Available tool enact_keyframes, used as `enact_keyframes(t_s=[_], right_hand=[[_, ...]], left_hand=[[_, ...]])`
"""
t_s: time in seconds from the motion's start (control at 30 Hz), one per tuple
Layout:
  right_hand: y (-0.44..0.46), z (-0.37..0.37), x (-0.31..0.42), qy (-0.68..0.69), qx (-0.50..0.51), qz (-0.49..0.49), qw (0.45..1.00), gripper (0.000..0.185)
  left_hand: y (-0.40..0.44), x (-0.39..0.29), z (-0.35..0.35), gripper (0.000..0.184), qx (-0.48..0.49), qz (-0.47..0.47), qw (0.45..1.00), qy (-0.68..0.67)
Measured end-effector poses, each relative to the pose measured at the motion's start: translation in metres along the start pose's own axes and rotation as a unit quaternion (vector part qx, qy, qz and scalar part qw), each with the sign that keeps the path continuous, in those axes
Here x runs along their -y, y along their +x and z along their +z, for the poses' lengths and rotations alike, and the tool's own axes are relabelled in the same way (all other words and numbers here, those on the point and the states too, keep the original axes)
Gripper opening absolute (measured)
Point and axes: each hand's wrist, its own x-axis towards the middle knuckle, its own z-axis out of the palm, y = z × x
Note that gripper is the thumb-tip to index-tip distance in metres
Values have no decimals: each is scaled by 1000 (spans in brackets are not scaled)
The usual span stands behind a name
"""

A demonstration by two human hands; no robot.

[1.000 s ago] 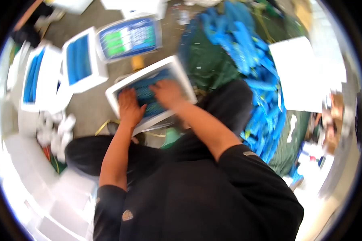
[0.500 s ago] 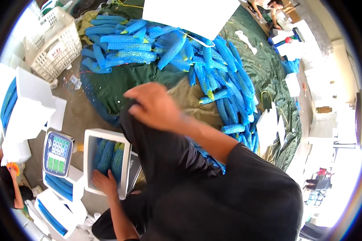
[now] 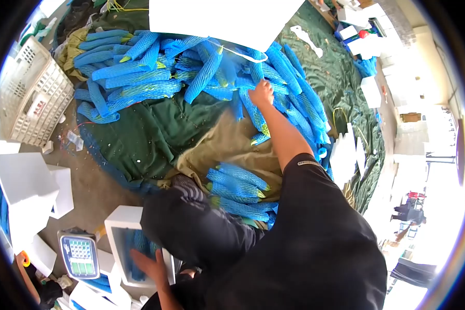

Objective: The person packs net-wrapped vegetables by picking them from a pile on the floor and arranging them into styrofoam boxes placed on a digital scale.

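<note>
A heap of long produce in blue foam netting [image 3: 134,77], with yellow-green ends showing, lies on the ground sheet. My right hand [image 3: 263,94] reaches into the heap's right part, its fingers curled round a blue-netted piece that it partly covers. My left hand [image 3: 149,266], slightly blurred, is at the opening of a white foam box [image 3: 125,214], fingers stretched out and holding nothing. Blue-netted pieces [image 3: 139,243] lie inside that box, partly hidden by my hand and knee. A smaller group of netted pieces [image 3: 235,183] rests beside my leg.
A scale with a keypad [image 3: 79,256] stands left of the box. White foam boxes [image 3: 26,191] and a white plastic basket [image 3: 39,98] are farther left. A large white panel [image 3: 225,20] overhangs the heap. Another person's arm [image 3: 28,279] shows at lower left.
My right hand has gone from above my knee out to the heap. My left hand remains at the box. The view has shifted, and the small group by my leg now shows.
</note>
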Motion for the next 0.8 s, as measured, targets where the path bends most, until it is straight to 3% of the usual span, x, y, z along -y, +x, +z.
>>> enact_keyframes(t_s=[0.1,0.3,0.33,0.4,0.43,0.57,0.67,0.8], right_hand=[[47,5,0,41,-41,27,998,88],[54,-21,32,-34,53,85,994,87],[53,-19,21,-65,-6,86,994,87],[51,-45,-14,-206,-66,-17,976,73],[60,-53,-43,-205,-96,-86,970,67],[100,-68,-100,-224,10,-49,973,84],[98,-52,-106,-120,88,-4,989,99],[59,-18,-116,-95,47,-72,992,98]], left_hand=[[-1,10,6,103,-2,8,1000,18],[2,11,-1,116,38,-26,999,25],[3,8,-5,115,47,-29,998,21],[6,4,-13,111,62,-37,997,11],[7,4,-12,111,58,-35,998,10],[5,13,-6,110,48,-24,999,-1],[6,12,-6,108,47,-35,998,13],[8,27,-6,107,49,7,999,0]])
